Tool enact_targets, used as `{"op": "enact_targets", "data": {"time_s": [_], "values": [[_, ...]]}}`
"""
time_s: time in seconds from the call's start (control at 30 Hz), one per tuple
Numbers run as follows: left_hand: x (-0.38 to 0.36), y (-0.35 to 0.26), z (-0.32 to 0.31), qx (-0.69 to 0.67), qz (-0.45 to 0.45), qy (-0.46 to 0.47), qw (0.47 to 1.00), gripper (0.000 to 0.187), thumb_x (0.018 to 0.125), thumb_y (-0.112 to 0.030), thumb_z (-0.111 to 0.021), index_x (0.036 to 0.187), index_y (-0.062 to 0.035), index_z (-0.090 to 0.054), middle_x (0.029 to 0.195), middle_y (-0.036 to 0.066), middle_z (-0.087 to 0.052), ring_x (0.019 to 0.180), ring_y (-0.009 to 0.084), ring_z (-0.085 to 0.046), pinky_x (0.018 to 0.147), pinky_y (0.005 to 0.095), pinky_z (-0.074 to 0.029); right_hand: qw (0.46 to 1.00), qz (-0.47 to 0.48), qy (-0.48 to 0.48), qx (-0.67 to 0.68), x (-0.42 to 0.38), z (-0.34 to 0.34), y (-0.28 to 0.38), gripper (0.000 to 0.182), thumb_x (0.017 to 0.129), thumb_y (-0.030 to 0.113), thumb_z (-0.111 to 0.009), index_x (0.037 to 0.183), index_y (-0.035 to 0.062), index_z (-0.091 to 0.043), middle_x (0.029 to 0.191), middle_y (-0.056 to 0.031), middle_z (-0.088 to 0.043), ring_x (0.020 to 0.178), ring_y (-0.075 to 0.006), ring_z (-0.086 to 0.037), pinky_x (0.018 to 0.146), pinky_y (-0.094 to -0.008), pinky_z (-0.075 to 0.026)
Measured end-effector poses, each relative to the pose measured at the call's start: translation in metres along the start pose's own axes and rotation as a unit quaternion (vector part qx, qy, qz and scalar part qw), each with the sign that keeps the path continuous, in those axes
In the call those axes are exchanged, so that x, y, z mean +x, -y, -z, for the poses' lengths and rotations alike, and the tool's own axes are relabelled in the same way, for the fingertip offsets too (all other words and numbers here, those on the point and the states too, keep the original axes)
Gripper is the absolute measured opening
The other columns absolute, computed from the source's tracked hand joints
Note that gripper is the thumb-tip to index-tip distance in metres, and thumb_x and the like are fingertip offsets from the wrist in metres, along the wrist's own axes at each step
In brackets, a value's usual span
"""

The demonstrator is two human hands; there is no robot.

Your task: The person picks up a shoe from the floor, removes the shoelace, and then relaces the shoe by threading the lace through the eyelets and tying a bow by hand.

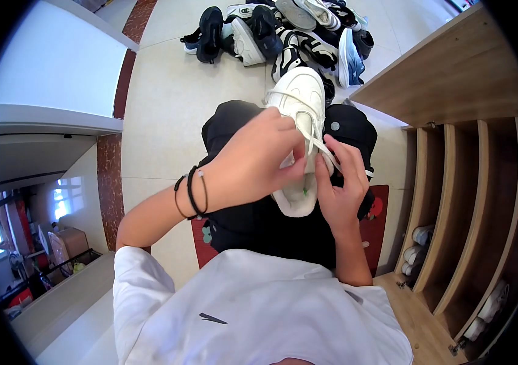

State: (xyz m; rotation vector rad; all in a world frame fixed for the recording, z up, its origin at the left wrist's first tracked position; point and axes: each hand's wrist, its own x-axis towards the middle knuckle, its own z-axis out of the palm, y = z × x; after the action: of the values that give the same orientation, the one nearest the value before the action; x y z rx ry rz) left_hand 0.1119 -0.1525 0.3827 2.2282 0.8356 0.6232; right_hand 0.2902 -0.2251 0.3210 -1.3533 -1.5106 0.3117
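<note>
A white lace-up sneaker [298,85] rests on my lap between my knees, its toe pointing away from me and its heel toward my body. My left hand [265,149] reaches across from the left over its opening, with fingers curled in a pinch by the tongue; what lies between them is hidden. On the right side of the opening, my right hand [344,182] has its thumb and forefinger on the white shoelace [318,143], other fingers bent. Loose lace loops lie across the front of the sneaker. A small green mark shows on the insole.
A pile of mixed shoes [271,39] lies on the tiled floor ahead. To my right stands an open wooden shoe cabinet [447,213] with a few shoes inside and its door [447,67] swung out. A red mat [375,225] is beneath me. White furniture [58,67] stands at left.
</note>
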Motion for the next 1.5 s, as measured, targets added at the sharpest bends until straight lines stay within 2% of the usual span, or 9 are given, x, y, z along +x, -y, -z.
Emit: {"op": "enact_targets", "data": {"time_s": [0.17,0.23,0.33,0.6,0.73,1.1,1.13,1.27,1.5], "values": [[-0.018,-0.018,0.016,-0.106,0.06,0.04,0.992,0.008,0.081,-0.01,-0.072,0.083,-0.0062,-0.066,0.078,0.003,-0.055,0.077,0.0182,-0.048,0.066,0.0316,-0.04,0.999,0.0,0.032,-0.03,-0.007,0.016,0.005,0.03,0.076,0.003,-0.079,0.104,0.0029,-0.071,0.095,-0.0093,-0.065,0.082,-0.0237,-0.062,0.075,-0.0355,-0.046],[-0.025,-0.022,0.011,-0.141,0.058,0.032,0.988,0.008,0.081,-0.01,-0.072,0.083,-0.0062,-0.066,0.078,0.002,-0.055,0.078,0.0183,-0.048,0.066,0.0313,-0.04,0.979,0.152,0.067,-0.119,0.001,0.025,0.019,0.034,0.071,0.011,-0.082,0.104,0.0065,-0.072,0.093,-0.0042,-0.063,0.086,-0.0209,-0.058,0.082,-0.038,-0.036],[-0.032,-0.031,0.001,-0.178,0.051,0.022,0.982,0.01,0.079,-0.01,-0.073,0.084,-0.0066,-0.065,0.078,0.002,-0.054,0.078,0.0185,-0.048,0.067,0.0304,-0.041,0.992,0.054,0.074,-0.091,0.003,0.027,0.027,0.04,0.066,0.016,-0.085,0.104,0.0109,-0.073,0.091,-0.0006,-0.061,0.09,-0.0198,-0.055,0.086,-0.0402,-0.032],[-0.044,-0.041,-0.006,-0.189,-0.006,0.001,0.982,0.008,0.083,-0.007,-0.072,0.086,-0.0068,-0.064,0.081,0.003,-0.055,0.074,0.0181,-0.05,0.064,0.0287,-0.043,0.988,0.143,0.065,-0.011,0.005,0.031,0.02,0.024,0.071,-0.003,-0.074,0.094,0.0064,-0.072,0.085,-0.0029,-0.066,0.075,-0.02,-0.061,0.077,-0.0348,-0.038],[-0.039,-0.031,-0.008,-0.276,0.146,0.006,0.95,0.022,0.1,-0.017,-0.056,0.096,0.0006,-0.069,0.077,0.004,-0.063,0.065,0.0099,-0.054,0.06,0.0261,-0.045,0.974,0.141,0.119,0.134,-0.003,0.046,0.029,0.016,0.072,0.0,-0.074,0.086,0.0052,-0.07,0.077,-0.0039,-0.067,0.068,-0.0215,-0.063,0.066,-0.0346,-0.042],[-0.033,-0.027,-0.034,-0.273,0.18,-0.008,0.945,0.021,0.094,-0.016,-0.068,0.085,0.0034,-0.068,0.064,0.0,-0.062,0.057,0.0025,-0.051,0.053,0.0216,-0.043,0.575,0.06,0.553,0.6,-0.026,0.058,0.077,0.022,0.088,0.002,-0.062,0.109,-0.0026,-0.069,0.092,-0.0106,-0.069,0.08,-0.031,-0.065,0.076,-0.0409,-0.05],[-0.036,-0.029,-0.037,-0.293,0.155,-0.002,0.943,0.022,0.093,-0.015,-0.069,0.081,0.0031,-0.066,0.063,0.0,-0.062,0.056,0.0024,-0.051,0.053,0.0215,-0.042,0.575,0.061,0.553,0.599,-0.021,0.06,0.069,0.022,0.088,0.002,-0.062,0.109,-0.0026,-0.069,0.092,-0.0106,-0.069,0.08,-0.031,-0.065,0.076,-0.0409,-0.05],[-0.053,-0.046,-0.025,-0.311,0.085,0.065,0.944,0.016,0.089,-0.013,-0.071,0.079,-0.001,-0.065,0.064,0.001,-0.062,0.055,0.005,-0.052,0.051,0.0233,-0.042,0.894,0.067,0.346,0.277,-0.006,0.076,0.037,0.043,0.079,-0.007,-0.057,0.121,-0.0052,-0.066,0.079,-0.0091,-0.066,0.067,-0.0248,-0.062,0.062,-0.0345,-0.049],[-0.075,-0.071,-0.036,-0.402,-0.114,0.149,0.896,0.009,0.088,-0.009,-0.068,0.081,-0.0052,-0.064,0.069,0.003,-0.059,0.055,0.0188,-0.056,0.05,0.0319,-0.044,0.969,-0.005,0.234,0.074,0.0,0.05,0.034,0.054,0.074,-0.011,-0.067,0.127,0.0022,-0.065,0.086,-0.0095,-0.065,0.066,-0.0193,-0.062,0.059,-0.0289,-0.049]]}}
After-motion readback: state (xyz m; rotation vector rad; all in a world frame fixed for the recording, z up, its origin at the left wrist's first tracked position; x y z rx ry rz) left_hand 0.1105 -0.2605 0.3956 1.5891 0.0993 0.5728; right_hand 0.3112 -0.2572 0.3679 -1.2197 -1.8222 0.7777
